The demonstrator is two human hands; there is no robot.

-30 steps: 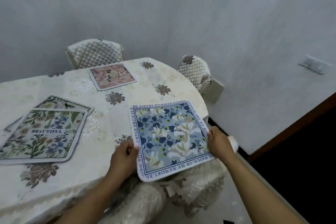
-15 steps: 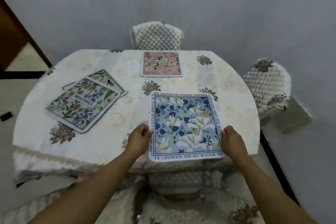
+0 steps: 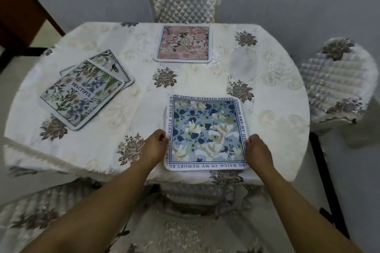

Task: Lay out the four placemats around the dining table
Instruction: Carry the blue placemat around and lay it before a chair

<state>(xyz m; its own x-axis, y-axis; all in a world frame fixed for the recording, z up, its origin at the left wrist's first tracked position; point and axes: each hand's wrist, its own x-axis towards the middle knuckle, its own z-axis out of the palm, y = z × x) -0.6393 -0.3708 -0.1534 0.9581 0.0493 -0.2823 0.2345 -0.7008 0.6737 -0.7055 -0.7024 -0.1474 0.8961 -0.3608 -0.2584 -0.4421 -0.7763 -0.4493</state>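
Note:
A blue floral placemat (image 3: 206, 133) with a text border lies flat at the near edge of the round table (image 3: 127, 109). My left hand (image 3: 154, 146) grips its left edge and my right hand (image 3: 258, 151) grips its right edge. A pink floral placemat (image 3: 183, 43) lies at the far edge, in front of the far chair. On the left a green floral placemat reading BEAUTIFUL (image 3: 82, 93) overlaps another floral placemat (image 3: 115, 63), most of which is hidden beneath it.
The table wears a cream embroidered cloth. Quilted covered chairs stand at the far side (image 3: 183, 2), at the right (image 3: 337, 82) and directly below me (image 3: 197, 197). A grey wall runs behind; a dark wooden door frame (image 3: 22, 6) is at upper left.
My view has swung from the table's side to face it squarely. The blue placemat, held by both hands throughout, now lies square at the near edge.

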